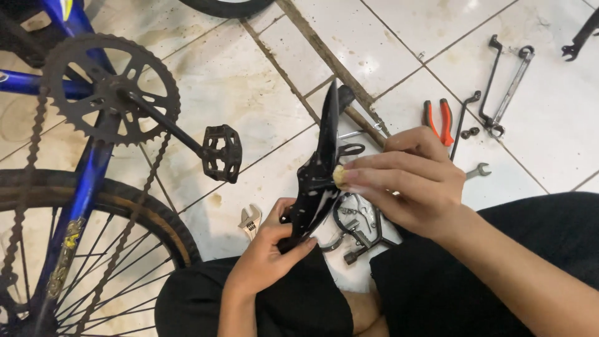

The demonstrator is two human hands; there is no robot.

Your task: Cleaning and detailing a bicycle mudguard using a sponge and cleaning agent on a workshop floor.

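Note:
My left hand [265, 253] grips the lower end of a black, glossy bicycle saddle [318, 171] held edge-up over the tiled floor. My right hand [405, 181] presses a small yellowish sponge or cloth pad [339, 176] against the saddle's side with its fingertips. Metal saddle rails and a clamp [352, 224] show under the saddle, between my hands. My black-clad knees fill the bottom of the view.
A blue bicycle lies at left with its chainring [112, 87], black pedal [221, 151], chain and tyre [125, 206]. An adjustable wrench [251, 219] lies near my left hand. Red-handled pliers [438, 120], a spanner [479, 171], a hammer [359, 112] and metal rods [508, 87] lie at right.

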